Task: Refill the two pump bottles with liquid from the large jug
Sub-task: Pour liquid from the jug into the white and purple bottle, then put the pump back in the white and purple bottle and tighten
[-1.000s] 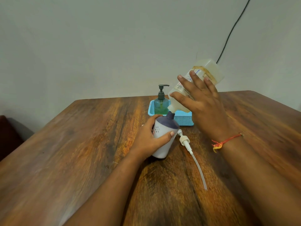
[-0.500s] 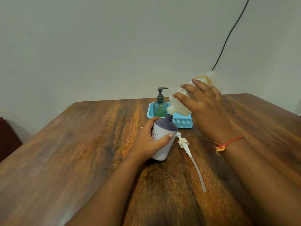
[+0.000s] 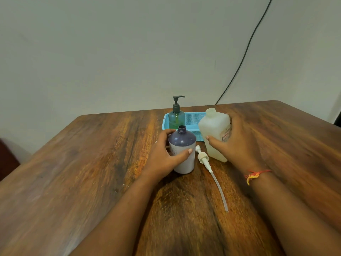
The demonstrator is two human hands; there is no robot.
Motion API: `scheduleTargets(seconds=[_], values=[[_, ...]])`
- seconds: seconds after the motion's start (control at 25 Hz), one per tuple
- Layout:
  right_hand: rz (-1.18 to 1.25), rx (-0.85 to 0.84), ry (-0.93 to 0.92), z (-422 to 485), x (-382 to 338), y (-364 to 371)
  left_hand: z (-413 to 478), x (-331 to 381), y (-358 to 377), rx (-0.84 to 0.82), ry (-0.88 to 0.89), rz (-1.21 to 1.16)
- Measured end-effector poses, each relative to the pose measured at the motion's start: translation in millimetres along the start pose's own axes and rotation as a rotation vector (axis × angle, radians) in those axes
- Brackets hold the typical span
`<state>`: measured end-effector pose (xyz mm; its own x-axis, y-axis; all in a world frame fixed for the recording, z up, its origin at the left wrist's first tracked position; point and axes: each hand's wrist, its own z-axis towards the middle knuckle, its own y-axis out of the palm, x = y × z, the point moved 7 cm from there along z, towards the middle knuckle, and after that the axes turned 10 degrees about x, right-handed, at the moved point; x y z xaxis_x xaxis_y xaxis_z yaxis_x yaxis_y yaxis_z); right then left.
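A white bottle with a dark purple shoulder stands upright on the wooden table, its neck uncapped. My left hand is wrapped around its body. Its cream pump head with a long dip tube lies on the table just right of it. The translucent jug stands upright to the right, cap off, with my right hand gripping its side. A green pump bottle with a dark pump stands in the left end of a blue basket behind them.
A pale wall rises right behind the table's far edge, with a black cable running down it. A dark red seat shows at the left edge. The table's right corner lies past the jug.
The jug was tilted, mouth over the purple-topped bottle's neck. My right hand has since swung it upright and lowered it onto the table beside the bottle. My left hand stayed on the bottle.
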<state>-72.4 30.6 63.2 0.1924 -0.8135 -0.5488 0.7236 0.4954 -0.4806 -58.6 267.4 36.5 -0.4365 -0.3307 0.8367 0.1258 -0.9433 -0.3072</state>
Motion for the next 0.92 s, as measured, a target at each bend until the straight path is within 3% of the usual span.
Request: scheduleTargets(seconds=[0.44,0.6,0.68,0.8,0.92], values=[[0.189,-0.056,0.231,-6,19,4,1,3,2,-0.035,0.001,0.027],[0.062,0.054,0.193,-5,20,-3,0,3,2,-0.064,-0.036,0.008],[0.016,0.175,0.152,-5,12,-15,0,7,-4,-0.013,-0.024,-0.080],[0.077,0.350,0.022,-9,-15,-41,4,6,-20,0.199,-0.014,-0.110],[0.200,0.261,-0.139,-14,-52,-43,14,-15,-39,0.401,-0.114,0.151]])
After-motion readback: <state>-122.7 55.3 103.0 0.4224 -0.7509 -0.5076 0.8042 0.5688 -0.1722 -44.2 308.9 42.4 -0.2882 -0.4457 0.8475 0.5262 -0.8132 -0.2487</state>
